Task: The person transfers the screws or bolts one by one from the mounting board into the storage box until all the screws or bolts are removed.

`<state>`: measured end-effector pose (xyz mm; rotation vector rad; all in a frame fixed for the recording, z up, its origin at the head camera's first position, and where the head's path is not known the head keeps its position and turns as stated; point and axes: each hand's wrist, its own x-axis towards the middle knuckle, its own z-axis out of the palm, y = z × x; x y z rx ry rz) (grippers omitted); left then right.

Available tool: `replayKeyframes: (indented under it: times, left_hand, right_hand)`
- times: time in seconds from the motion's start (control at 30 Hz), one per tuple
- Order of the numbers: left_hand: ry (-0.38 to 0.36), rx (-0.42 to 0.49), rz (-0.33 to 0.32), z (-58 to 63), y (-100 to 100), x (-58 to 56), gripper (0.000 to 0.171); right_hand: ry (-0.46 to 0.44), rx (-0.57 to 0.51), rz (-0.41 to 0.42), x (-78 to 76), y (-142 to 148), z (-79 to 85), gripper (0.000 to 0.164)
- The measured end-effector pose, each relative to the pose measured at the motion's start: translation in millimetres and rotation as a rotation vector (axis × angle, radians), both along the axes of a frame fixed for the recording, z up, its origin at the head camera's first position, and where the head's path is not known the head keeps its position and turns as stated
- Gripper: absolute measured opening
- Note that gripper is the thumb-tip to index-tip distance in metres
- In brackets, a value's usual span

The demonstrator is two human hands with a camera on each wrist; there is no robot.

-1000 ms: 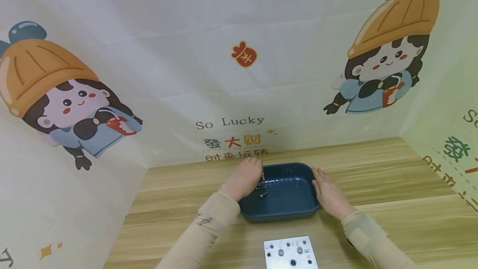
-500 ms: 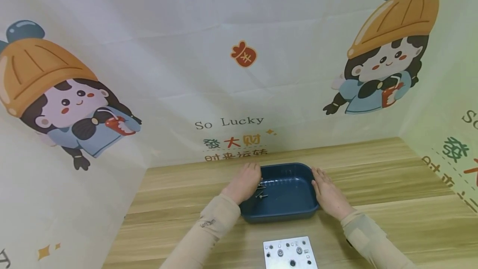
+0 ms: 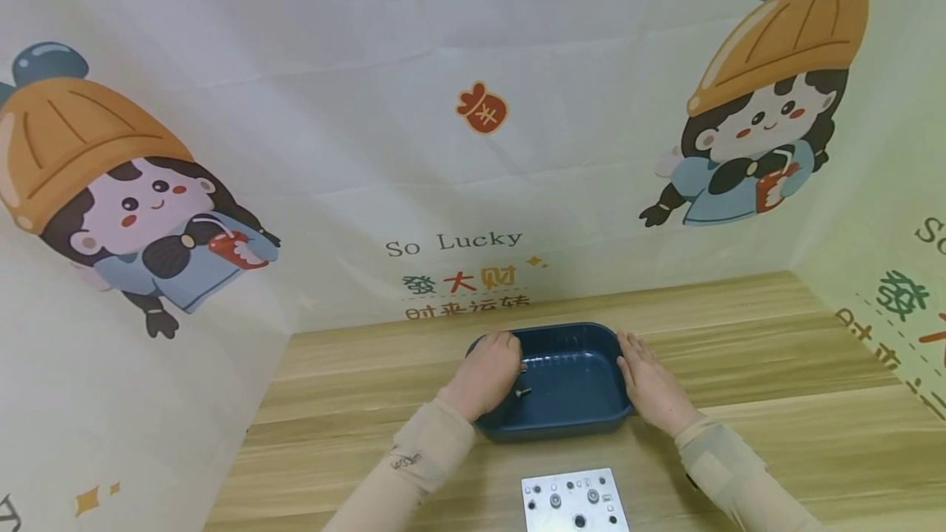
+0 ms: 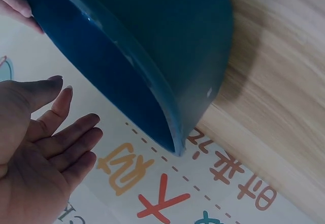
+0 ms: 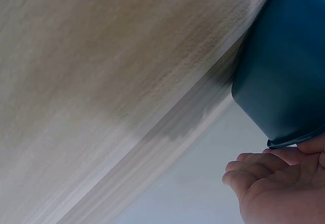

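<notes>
My left hand [image 3: 488, 372] is over the left end of a dark blue tray [image 3: 572, 409]. In the left wrist view the fingers of that left hand [image 4: 40, 148] are loosely bent, thumb tip near index tip, and I see nothing between them. A small metal screw [image 3: 523, 392] lies on the tray floor beside the hand, which hides the tray's left part. My right hand [image 3: 654, 380] rests along the tray's right side with fingers extended. The right wrist view shows this right hand [image 5: 284, 183] touching the tray's rim [image 5: 297, 138].
A silvery plate [image 3: 576, 503] with several holes and small fittings lies on the wooden table [image 3: 355, 401], in front of the tray. Behind and to the sides hang printed cloth walls [image 3: 355, 146].
My left hand dipped and shifted slightly over the tray's left end. The screws there were disturbed; one stays visible, others are now hidden by the hand. The right hand stayed in place.
</notes>
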<state>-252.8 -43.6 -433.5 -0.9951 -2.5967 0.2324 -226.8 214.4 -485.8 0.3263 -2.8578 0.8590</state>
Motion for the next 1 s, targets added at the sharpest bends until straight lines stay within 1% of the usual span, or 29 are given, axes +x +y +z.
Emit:
replayKeyframes:
  times: [0.13,0.23,0.33,0.57,0.73,0.8,0.87,0.97,1.0]
  left_hand:
    - [0.048,0.017,-0.034,1.1,0,12.5,0.016]
    - [0.057,0.042,-0.057,1.8,0,24.3,0.017]
    - [0.049,0.060,-0.085,3.1,1,38.0,0.018]
    - [-0.002,0.090,-0.160,6.8,6,69.5,0.017]
    - [0.022,0.108,-0.209,8.4,5,87.6,0.018]
    - [0.027,0.107,-0.241,8.8,3,95.7,0.014]
    - [0.006,0.098,-0.261,9.4,1,104.9,0.011]
    - [-0.054,0.065,-0.274,10.1,-3,118.9,0.009]
    - [-0.054,0.064,-0.281,8.8,-4,122.3,0.011]
  right_hand:
    - [0.010,0.000,0.002,-0.7,0,-1.2,0.048]
    - [0.011,0.000,0.001,-1.0,0,-1.4,0.048]
    - [0.005,0.004,0.001,-0.7,-1,-0.6,0.048]
    - [0.001,-0.002,-0.005,0.8,0,1.7,0.047]
    - [0.011,0.008,-0.004,0.2,0,0.6,0.047]
    - [0.011,0.009,-0.003,0.2,0,0.0,0.047]
    - [0.010,0.006,-0.002,0.5,0,0.1,0.047]
    - [0.006,0.002,0.002,0.4,0,0.4,0.047]
    - [0.004,0.000,0.004,0.2,1,0.4,0.047]
